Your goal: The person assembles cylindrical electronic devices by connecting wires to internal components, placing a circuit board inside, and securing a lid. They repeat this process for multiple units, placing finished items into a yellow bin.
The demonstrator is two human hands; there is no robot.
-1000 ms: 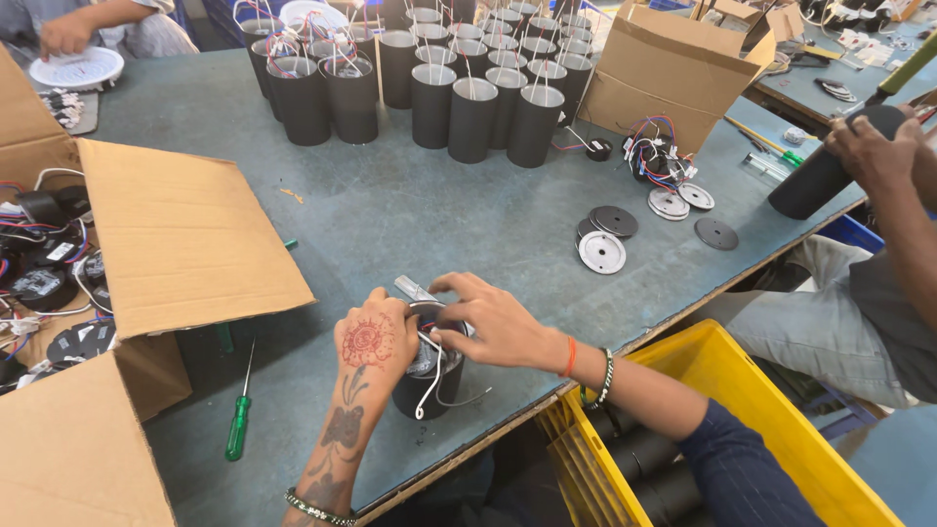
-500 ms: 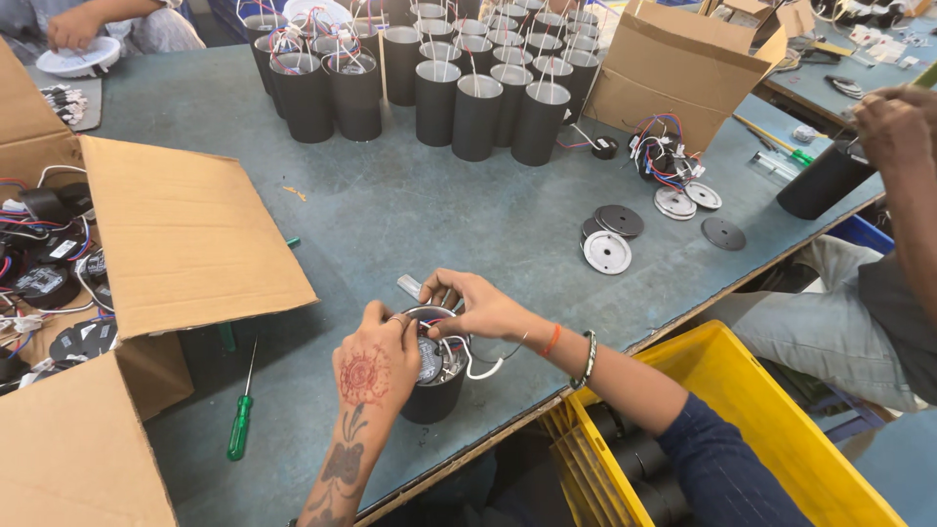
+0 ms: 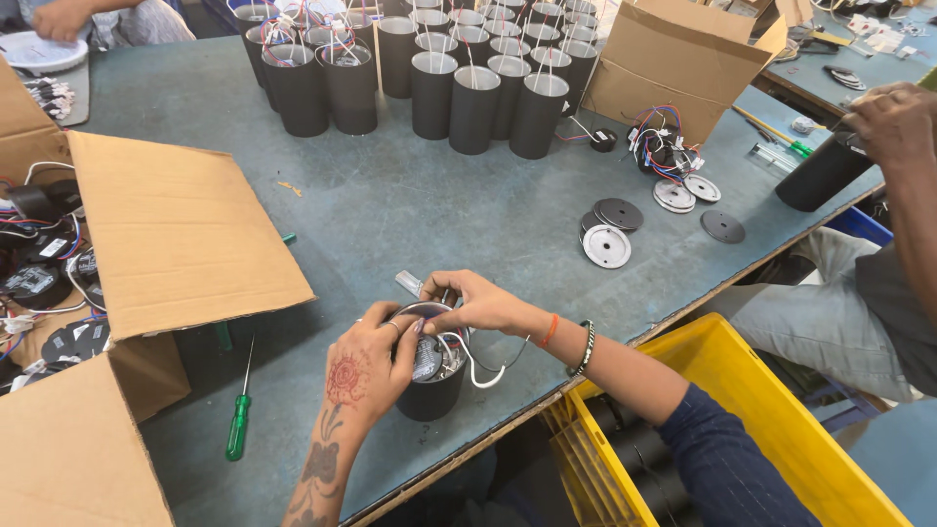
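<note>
The left hand (image 3: 366,376) wraps its fingers around a black cylinder housing (image 3: 429,385) standing upright on the worktop (image 3: 439,224). The right hand (image 3: 478,304) pinches the white wires (image 3: 476,366) at its open top. Left of the fingers lies a green screwdriver (image 3: 237,429); beyond them sit round discs (image 3: 607,246), then rows of black cylinders (image 3: 473,98).

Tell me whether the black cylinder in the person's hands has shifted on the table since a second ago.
Cannot tell: the black cylinder sits much as before, right of the green screwdriver; the camera itself moved.
</note>
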